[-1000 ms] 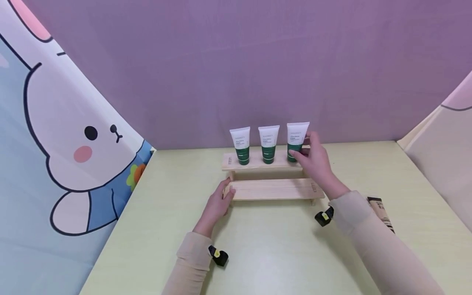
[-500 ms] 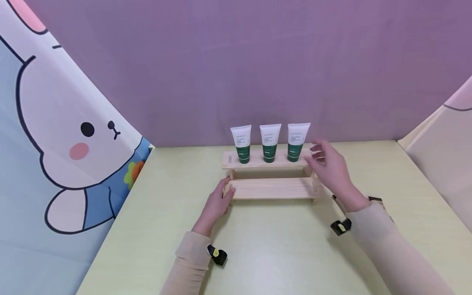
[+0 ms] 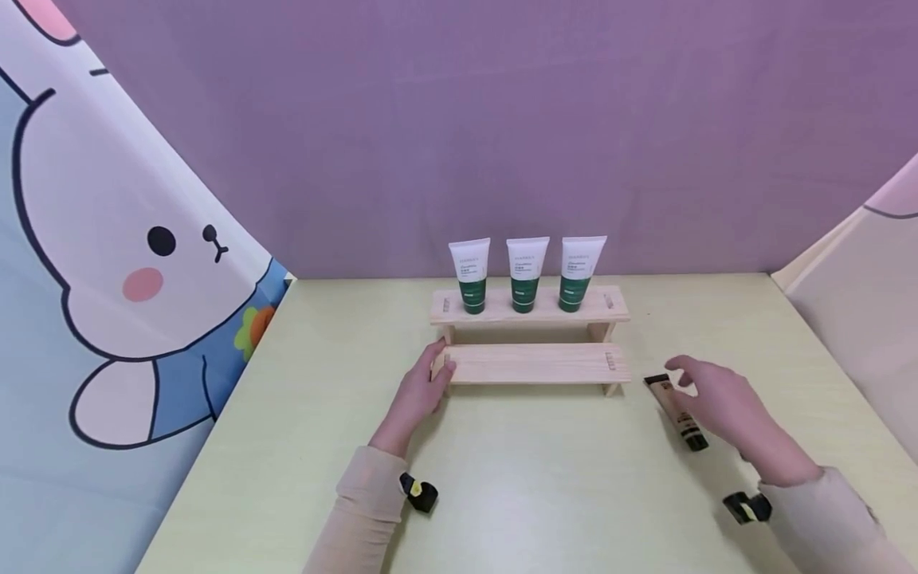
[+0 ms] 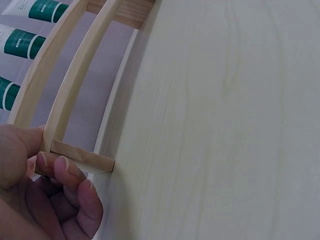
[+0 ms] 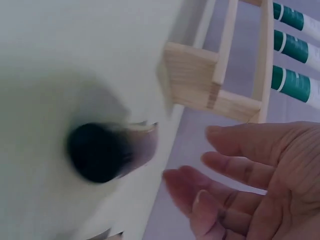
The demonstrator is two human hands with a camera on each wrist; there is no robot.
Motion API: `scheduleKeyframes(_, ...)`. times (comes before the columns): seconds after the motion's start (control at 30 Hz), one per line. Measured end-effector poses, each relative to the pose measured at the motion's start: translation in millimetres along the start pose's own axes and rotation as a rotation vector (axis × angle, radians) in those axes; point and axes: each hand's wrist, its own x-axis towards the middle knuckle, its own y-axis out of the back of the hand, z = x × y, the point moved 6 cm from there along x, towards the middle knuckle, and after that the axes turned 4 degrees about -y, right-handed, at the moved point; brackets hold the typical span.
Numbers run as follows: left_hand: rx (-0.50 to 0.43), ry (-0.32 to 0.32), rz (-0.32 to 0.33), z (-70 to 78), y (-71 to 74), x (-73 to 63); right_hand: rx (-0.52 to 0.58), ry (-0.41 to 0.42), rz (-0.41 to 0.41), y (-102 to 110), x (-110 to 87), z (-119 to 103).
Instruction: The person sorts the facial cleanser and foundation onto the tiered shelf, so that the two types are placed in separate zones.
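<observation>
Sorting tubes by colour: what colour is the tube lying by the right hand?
Beige tube, black cap; head view.

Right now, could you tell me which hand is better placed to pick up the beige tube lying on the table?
Probably the right hand: it hovers open just beside the beige tube, while the left hand grips the wooden rack's far end.

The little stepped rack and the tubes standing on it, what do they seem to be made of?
The rack looks like pale unfinished wood: faint grain and matt, square-cut slats show where the left hand holds its end. The three tubes look like soft plastic, smooth white with green lower bands and printed labels. The tan tube by the right hand is probably plastic too.
</observation>
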Motion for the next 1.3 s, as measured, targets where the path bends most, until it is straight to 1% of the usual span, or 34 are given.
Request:
scheduleKeyframes(0.1, -0.001, 0.000, 0.003, 0.8, 0.7, 0.0, -0.013, -0.023, -0.034, -6.1, -7.4, 11.5)
scheduleKeyframes(0.3, -0.005, 0.010, 0.002, 0.6, 0.1, 0.9, -0.017, -0.052, -0.055, -15.8, -12.2, 24.8)
scheduleKeyframes(0.4, -0.008, 0.013, 0.002, 0.3, -0.2, 1.0, -0.010, -0.051, -0.079, -20.7, -11.6, 27.8)
scheduleKeyframes(0.57, -0.011, 0.003, 0.001, 1.8, 0.1, 0.3, 0.002, -0.060, -0.145, -29.9, -8.0, 30.3)
scheduleKeyframes(0.67, -0.011, 0.000, 0.002, 2.4, 0.5, 0.3, -0.013, -0.059, -0.157, -33.4, -7.1, 28.5)
scheduleKeyframes(0.87, -0.012, 0.003, 0.001, 1.7, 0.0, 0.4, -0.020, -0.062, -0.138, -33.3, -9.8, 24.9)
scheduleKeyframes(0.97, -0.014, 0.002, 0.002, 1.1, -0.1, 0.8, -0.025, -0.058, -0.112, -31.4, -11.3, 24.3)
scheduleKeyframes(1.3, -0.019, 0.001, 0.008, 1.5, 0.1, 0.2, 0.084, -0.045, 0.007, -15.5, -16.5, 19.0)
